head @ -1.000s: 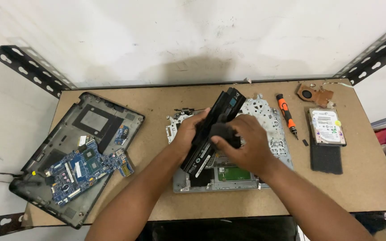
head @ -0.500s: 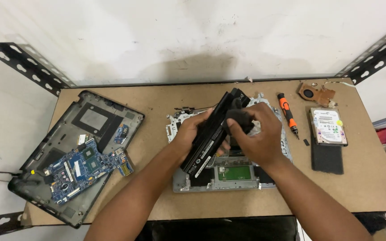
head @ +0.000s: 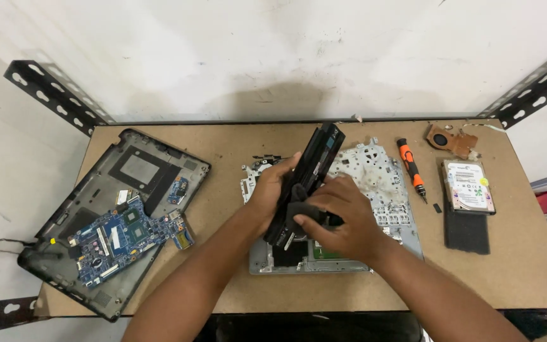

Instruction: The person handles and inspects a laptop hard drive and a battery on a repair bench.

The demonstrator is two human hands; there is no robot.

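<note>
Brown desk (head: 223,136) lay under me; my left hand (head: 270,190) clamped its fingers on the black battery pack (head: 311,171), tilted above the laptop chassis (head: 381,183), while my right hand (head: 337,218) pinched a dark cloth (head: 300,208) against it.

On the left of the brown table (head: 223,136) we see a dark laptop base shell (head: 90,218) lying at an angle, with a blue circuit board (head: 125,237) resting on its lower part. To the right lie an orange-handled screwdriver (head: 411,168), a copper-coloured cooling fan (head: 449,139), a hard drive (head: 468,185) and a black foam pad (head: 466,231) just below it. 2 perforated black metal brackets (head: 52,95) frame the table's back corners.
</note>
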